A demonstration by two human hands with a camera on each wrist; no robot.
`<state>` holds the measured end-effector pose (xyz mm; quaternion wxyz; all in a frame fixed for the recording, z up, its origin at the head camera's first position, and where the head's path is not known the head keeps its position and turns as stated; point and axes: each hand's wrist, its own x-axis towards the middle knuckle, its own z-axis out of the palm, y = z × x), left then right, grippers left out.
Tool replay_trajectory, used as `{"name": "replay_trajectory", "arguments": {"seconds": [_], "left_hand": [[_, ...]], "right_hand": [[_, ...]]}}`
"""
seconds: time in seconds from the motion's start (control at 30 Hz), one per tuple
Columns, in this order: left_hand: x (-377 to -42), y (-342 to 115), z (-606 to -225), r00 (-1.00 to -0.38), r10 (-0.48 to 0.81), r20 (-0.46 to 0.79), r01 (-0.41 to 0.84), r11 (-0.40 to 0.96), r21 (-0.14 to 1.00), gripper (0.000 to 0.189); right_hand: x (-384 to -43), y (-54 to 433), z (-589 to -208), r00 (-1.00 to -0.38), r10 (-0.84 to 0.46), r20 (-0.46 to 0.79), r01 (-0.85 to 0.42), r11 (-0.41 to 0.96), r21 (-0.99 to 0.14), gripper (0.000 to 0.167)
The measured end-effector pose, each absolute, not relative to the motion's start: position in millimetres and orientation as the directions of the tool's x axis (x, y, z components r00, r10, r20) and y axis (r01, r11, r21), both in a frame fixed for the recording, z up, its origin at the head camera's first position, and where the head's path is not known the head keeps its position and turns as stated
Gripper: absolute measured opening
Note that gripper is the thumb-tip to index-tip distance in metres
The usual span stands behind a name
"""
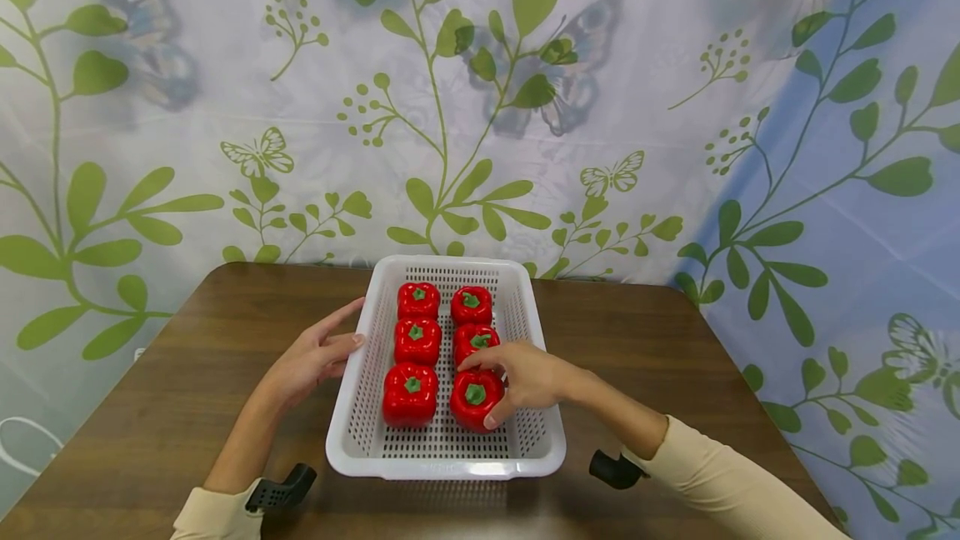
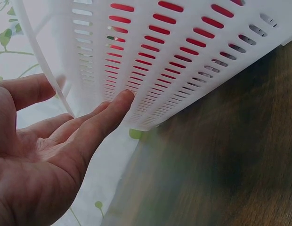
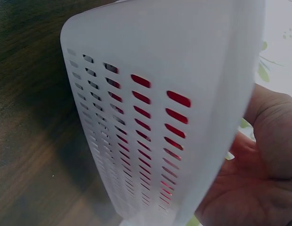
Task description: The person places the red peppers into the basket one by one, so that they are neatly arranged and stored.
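A white perforated plastic basket (image 1: 446, 467) holds glossy red bell peppers with green stems, standing in two columns of three. My right hand (image 1: 528, 375) reaches over the right rim and grips the front-right bell pepper (image 1: 471, 408), thumb at its near side and fingers at its far side. Behind it, the middle-right bell pepper (image 1: 467, 337) is partly covered by those fingers. At the basket's left side, my left hand (image 1: 309, 359) has its thumb at the rim and fairly straight fingers along the outer wall. In the right wrist view, the basket wall (image 3: 202, 42) hides the right fingertips and the gripped pepper.
The basket stands on a dark brown wooden table (image 1: 622, 340). A pale cloth (image 1: 480, 148) with green leaves and butterflies hangs behind it and along the right. The left column includes a front-left bell pepper (image 1: 408, 408). Black wrist mounts (image 1: 281, 490) sit at both cuffs.
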<state>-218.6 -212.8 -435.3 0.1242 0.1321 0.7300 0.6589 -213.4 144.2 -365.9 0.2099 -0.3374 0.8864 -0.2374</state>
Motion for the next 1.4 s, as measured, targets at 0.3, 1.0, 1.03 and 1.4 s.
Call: {"name": "replay_trajectory", "arguments": {"seconds": [0.3,1.0,1.03,1.4], "left_hand": [[-219.9,-212.5,-435.4,-0.933,0.359,-0.014,0.021,0.093,0.995,0.072],[-216.9,-213.1,-436.8,-0.939,0.345,-0.013,0.021,0.097,0.995,0.073],[-217.2,-213.0,-436.7,-0.938,0.345,-0.012,0.023,0.096,0.995,0.073],[-217.6,-212.1,-436.2,-0.937,0.348,-0.002,0.032,0.092,0.995,0.073]], "right_hand": [[-213.6,144.1,-370.5,-0.678,-0.705,-0.209,-0.505,0.653,-0.565,0.065],[-213.9,141.3,-375.9,-0.682,-0.692,-0.237,-0.486,0.671,-0.56,0.068],[-213.8,141.5,-375.8,-0.682,-0.692,-0.238,-0.486,0.671,-0.56,0.068],[-213.4,142.2,-372.6,-0.677,-0.697,-0.237,-0.497,0.67,-0.551,0.068]]}}
